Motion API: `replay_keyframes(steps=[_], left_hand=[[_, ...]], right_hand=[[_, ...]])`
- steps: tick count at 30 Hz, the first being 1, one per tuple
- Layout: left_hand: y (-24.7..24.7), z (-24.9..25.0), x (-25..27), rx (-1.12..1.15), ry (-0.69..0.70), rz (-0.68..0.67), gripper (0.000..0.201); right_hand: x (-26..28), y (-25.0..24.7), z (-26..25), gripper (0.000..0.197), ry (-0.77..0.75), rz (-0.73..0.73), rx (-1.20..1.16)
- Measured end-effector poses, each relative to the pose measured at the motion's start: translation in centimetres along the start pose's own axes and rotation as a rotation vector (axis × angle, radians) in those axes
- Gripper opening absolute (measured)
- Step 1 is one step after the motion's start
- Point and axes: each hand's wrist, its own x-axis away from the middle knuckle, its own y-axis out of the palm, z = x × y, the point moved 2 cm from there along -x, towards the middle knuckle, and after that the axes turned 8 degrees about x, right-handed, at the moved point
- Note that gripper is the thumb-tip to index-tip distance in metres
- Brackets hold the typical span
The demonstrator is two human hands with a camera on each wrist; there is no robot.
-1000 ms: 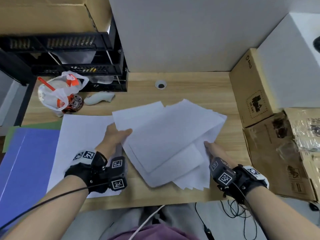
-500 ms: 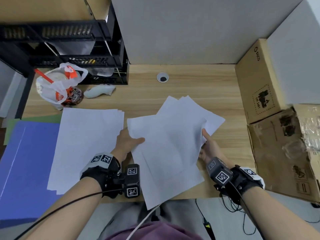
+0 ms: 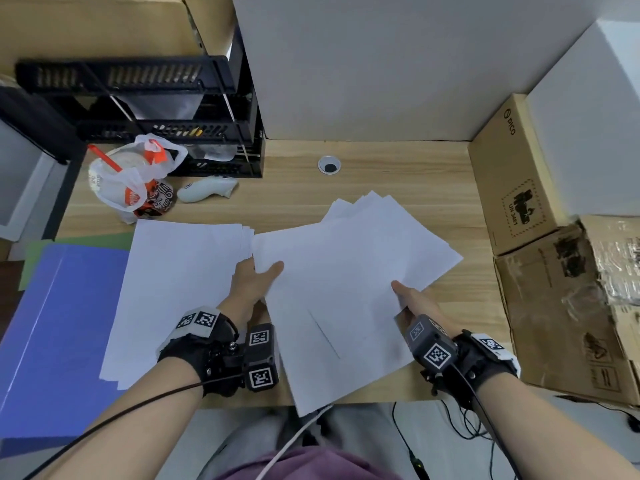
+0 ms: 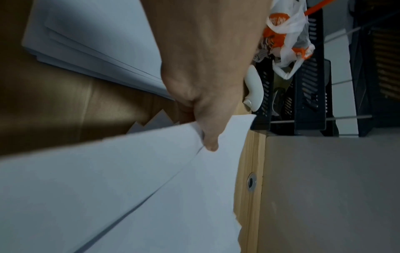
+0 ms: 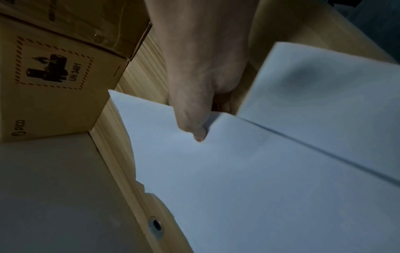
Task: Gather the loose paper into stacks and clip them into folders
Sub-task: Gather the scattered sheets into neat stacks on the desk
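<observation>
A fanned bunch of loose white paper (image 3: 349,278) is held over the wooden desk (image 3: 398,168) between both hands. My left hand (image 3: 258,275) pinches its left edge, thumb on top, as the left wrist view shows (image 4: 207,137). My right hand (image 3: 407,297) pinches the right edge with the thumb on top (image 5: 194,126). The sheets (image 5: 259,171) are askew and their near corner hangs past the desk's front edge. A second, squarer stack of white paper (image 3: 176,289) lies to the left, partly over a blue folder (image 3: 59,327).
A bagged drink cup (image 3: 131,181) and a white controller (image 3: 207,190) sit at the back left before black trays (image 3: 166,123). Cardboard boxes (image 3: 512,174) line the right side. A cable hole (image 3: 329,165) is at the back. A green sheet (image 3: 79,242) lies under the folder.
Both hands have drawn the loose sheets together into a narrower bunch and turned it more lengthwise. The left hand has slid right, uncovering the left stack.
</observation>
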Motion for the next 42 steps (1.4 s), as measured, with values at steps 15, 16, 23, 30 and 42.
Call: replay_keyframes(steps=[15,16,23,30,42], left_hand=[[-3.1,10.0,1.6,-0.286,0.078,-0.658,0.067],[-2.4,10.2,1.9,-0.282,0.099,-0.69,0.051],[3.2,11.3,2.1,-0.089,0.275,-0.424,0.013],[4.5,11.0,1.3,0.166,0.391,-0.258,0.04],[3.7,16.3,5.7,0.327,0.682,-0.267,0.026]], right_hand=[[2.0,-3.9,0.4,0.025,-0.188,0.435,-0.092],[2.4,-3.8,-0.2,0.024,-0.219,0.434,-0.101],[5.1,-3.5,-5.1,0.02,-0.485,0.146,-0.289],[8.2,-3.0,-8.1,0.034,-0.65,-0.094,-0.207],[11.6,-3.4,-12.3,0.029,-0.875,-0.054,-0.318]])
